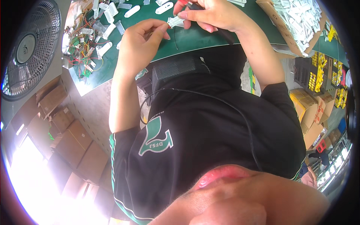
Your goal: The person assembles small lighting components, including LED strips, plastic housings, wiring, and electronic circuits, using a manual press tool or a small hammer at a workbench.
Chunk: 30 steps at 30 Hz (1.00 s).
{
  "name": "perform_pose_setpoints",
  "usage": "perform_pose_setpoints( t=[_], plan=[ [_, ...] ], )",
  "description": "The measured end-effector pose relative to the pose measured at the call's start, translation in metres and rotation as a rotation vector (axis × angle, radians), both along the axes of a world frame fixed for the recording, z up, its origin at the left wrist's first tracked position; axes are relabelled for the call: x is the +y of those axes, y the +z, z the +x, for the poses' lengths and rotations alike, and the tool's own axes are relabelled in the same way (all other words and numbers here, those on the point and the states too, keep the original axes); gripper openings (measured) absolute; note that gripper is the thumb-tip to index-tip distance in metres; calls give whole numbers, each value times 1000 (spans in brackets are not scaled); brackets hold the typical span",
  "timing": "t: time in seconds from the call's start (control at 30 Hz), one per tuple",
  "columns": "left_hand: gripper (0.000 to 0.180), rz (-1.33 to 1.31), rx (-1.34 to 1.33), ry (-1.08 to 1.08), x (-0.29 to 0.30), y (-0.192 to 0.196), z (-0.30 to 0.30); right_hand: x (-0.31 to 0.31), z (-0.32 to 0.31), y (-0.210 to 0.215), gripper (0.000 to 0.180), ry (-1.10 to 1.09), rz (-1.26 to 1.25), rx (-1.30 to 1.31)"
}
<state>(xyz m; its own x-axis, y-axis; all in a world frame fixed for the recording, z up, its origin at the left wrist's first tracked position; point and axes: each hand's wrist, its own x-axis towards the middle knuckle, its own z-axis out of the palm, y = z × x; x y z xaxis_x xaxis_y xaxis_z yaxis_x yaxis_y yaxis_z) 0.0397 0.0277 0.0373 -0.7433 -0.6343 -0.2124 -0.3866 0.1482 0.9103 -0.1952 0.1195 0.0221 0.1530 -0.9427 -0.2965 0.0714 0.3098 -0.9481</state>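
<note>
My left hand (140, 43) is closed in a pinch at the left end of a small white plastic part (176, 21), held just above the green table (202, 35). From the right, my right hand (215, 15) grips a hand tool with a red and black handle (194, 6); its working end is out of view or hidden, so its exact kind does not show. Fingers of that hand touch or nearly touch the right side of the white part. A thin dark wire (176, 40) hangs below the part.
Left on the table lie several white casings (108, 31) and a tangle of wires with green circuit boards (80, 52). A cardboard box (279, 24) of white plastic pieces stands at the right. A fan (28, 48) is far left; cartons (73, 138) stack on the floor.
</note>
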Motion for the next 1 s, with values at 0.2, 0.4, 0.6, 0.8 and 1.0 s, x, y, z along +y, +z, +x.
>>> perform_pose_setpoints(
  t=[0.2,0.4,0.6,0.8,1.0],
  plan=[
    [14,5,9,-19,-3,-4,2,18,12,-3,24,-111,51,17],
    [15,86,-31,-94,-10,0,0,26,28,7,18,-166,12,113],
    [12,-214,-54,-290,-13,3,6,33,42,14,18,-176,47,258],
    [13,-52,-168,-594,-33,11,15,47,61,4,20,-160,-147,376],
    [12,36,-338,-591,-23,18,27,62,72,11,16,-144,-249,536]
  ],
)
